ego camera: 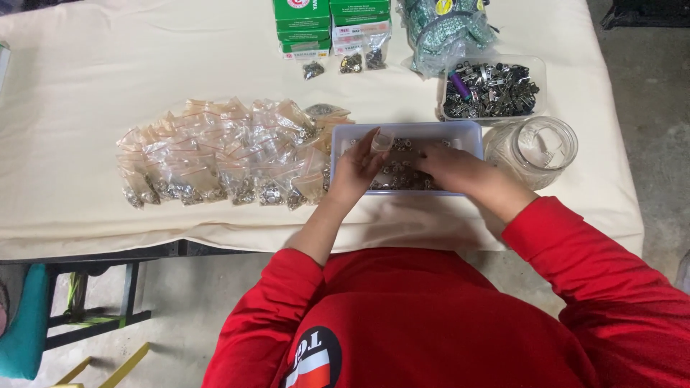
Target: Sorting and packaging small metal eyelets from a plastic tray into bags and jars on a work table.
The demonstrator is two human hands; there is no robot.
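Bag (382, 141), small and clear, sits pinched in the left hand (357, 169) above the white tray (406, 129) of metal fasteners (397, 176); filling looks underway, needing fasteners dropped in. Right hand (449, 167) reaches into the tray, its grip hidden. Leftward lie dozens of filled bags (223, 158); rightward, one glass jar (533, 147).

Both forearms reach forward from red sleeves pushed up toward the elbows. The left hand (357, 169) is raised a little, its fingers (374, 144) curled together and pinched at the tips, thumb close against them. The right hand (451, 167) lies lower, palm down, fingers pointing toward the left hand's; their tips are probably bent under, though blurred.
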